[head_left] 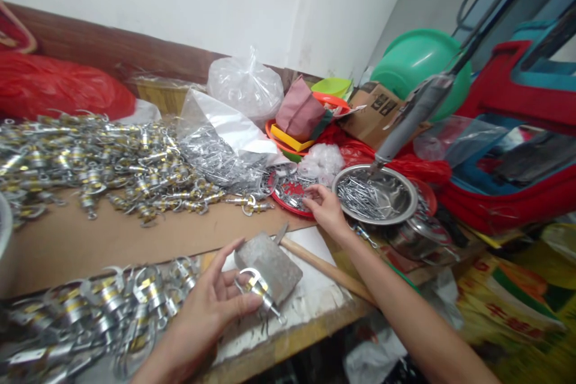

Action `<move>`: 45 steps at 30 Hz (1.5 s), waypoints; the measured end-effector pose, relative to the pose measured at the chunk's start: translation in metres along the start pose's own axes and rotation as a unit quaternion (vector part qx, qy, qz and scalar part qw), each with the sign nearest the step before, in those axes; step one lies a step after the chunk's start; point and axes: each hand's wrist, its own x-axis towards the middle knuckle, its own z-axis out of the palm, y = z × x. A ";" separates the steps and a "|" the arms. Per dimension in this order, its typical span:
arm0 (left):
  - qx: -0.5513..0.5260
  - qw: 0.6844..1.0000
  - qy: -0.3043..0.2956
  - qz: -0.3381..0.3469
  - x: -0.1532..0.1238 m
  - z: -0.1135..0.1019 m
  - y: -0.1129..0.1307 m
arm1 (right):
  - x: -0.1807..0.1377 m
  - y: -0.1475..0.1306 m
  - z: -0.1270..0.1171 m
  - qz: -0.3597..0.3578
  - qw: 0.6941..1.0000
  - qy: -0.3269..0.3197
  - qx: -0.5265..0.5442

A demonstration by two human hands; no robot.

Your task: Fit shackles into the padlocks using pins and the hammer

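Note:
My left hand [218, 303] is closed on a metal hook fitting [262, 294], a silver piece with a curved hook, a yellowish band and a thin pin end pointing right. It is held just above a grey metal block [269, 264] on the bench. My right hand [327, 211] reaches over a red tray [294, 209] of small metal parts, thumb and fingertips drawn together. Whatever lies between those fingertips is too small to make out. A hammer [324, 264] with a wooden handle rests beside the block, partly under my right forearm.
Many similar hook fittings [90, 162] are heaped at the back left, with another pile [103, 312] at front left. A steel bowl [375, 195] of metal pins stands right of the tray, below a hanging tool [411, 114]. Behind are a clear bag [245, 87] and a green basin [418, 66].

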 end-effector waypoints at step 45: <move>0.023 1.000 -0.016 0.009 0.000 -0.006 -0.001 | -0.114 -0.057 0.008 -0.400 0.903 -0.132 0.083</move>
